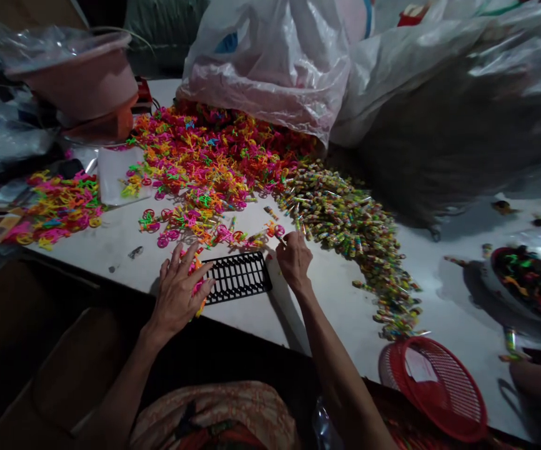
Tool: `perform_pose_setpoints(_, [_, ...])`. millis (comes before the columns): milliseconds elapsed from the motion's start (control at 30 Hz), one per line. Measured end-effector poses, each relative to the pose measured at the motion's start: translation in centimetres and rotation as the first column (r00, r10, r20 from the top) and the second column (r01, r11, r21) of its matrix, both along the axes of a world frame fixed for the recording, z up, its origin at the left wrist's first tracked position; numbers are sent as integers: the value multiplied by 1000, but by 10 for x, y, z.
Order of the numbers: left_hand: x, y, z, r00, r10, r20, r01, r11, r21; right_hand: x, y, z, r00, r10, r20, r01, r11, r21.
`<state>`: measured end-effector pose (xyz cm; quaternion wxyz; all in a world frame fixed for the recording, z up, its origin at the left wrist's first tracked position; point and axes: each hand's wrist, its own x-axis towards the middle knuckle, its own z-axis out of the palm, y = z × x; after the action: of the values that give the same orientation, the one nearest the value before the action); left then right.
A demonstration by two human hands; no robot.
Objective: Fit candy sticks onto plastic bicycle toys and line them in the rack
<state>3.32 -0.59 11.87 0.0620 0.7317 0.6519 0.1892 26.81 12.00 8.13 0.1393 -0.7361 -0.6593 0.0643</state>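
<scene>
Patterned cloth lies over your lap, closest to the camera, and just beyond it the black slotted tray sits flat on the white tabletop, near the edge on your side. Your left hand lies over the tray's left end, fingers spread and relaxed, with bright plastic pieces showing beneath and beside it; how they are seated there is hidden. Your right hand is just beyond the tray's right corner, fingers curled and drawn together near the loose pieces — they may be pinching something small, but I cannot tell what. Judging by the tray, you look to be at an early stage: colour shows only at the left end, while dark bars and open slots run across the middle and right. Plenty is left outside it, too. Ahead spreads a large heap of bright plastic figures, and a long bank of small wrapped tubes curves down the right side. Farther left there is a smaller pile of figures near a pink basin; a clear plastic bag stands behind the large heap, and a red basket tilts at your right.
</scene>
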Motion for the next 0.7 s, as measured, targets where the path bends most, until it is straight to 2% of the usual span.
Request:
perform_pose_setpoints(133, [-2,0,-1,1000,-10,-20,10,1000,4,14,2,1,970,20,-243,2,996,90])
perform_pose_setpoints(200, [-2,1,-2,999,-18,-29,18,1000,7,15,-6,5,897,60,-437,3,990,142])
perform_pose_setpoints(233, [-3,1,-2,999,-20,-32,21,1000,8,13,-13,6,832,90,-548,-21,991,131])
perform_pose_setpoints(300, [-3,0,-2,999,-22,-35,22,1000,6,4,-29,7,651,120,-749,-128,991,47])
perform_pose_setpoints(367, [-4,-3,-2,999,-23,-36,23,1000,-1,-11,-43,4,480,83,-874,-264,963,-53])
perform_pose_setpoints(467, [-6,-10,-2,999,-12,-35,12,1000,-10,-35,-54,-3,333,19,-943,-385,915,-117])
perform_pose_setpoints(567, [-8,-16,-4,999,8,-31,-8,1000,-2,-56,-56,-9,307,48,-951,-430,898,-94])
perform_pose_setpoints(700, [-9,-16,-6,1000,0,3,0,999,43,-76,-55,-14,409,132,-903,-315,949,-4])
